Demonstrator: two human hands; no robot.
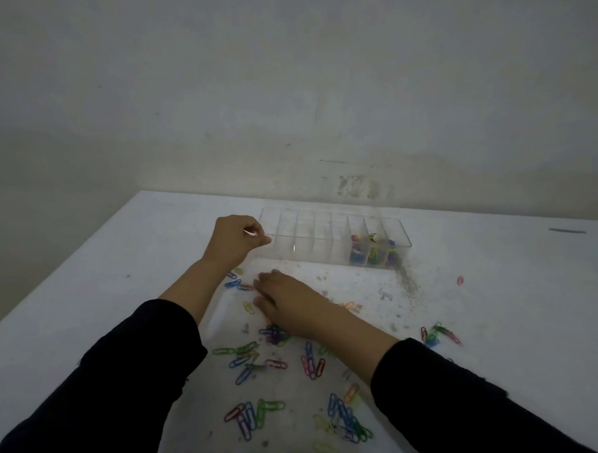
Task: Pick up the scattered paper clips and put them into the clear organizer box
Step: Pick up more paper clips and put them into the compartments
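Note:
Several coloured paper clips (254, 413) lie scattered over the white table (87, 269) in front of me. The clear organizer box (325, 235) stands at the back, with clips in its three right compartments (372, 252). My left hand (235, 241) is raised beside the box's left end, fingers pinched on a small pale clip. My right hand (287, 300) rests flat on the table among clips, fingers spread, palm down; whatever lies beneath it is hidden.
A lone pink clip (460, 280) lies far right, and a small cluster (439, 335) sits right of my right forearm. Grey smudges mark the table near the box. A stained wall stands right behind the table's far edge.

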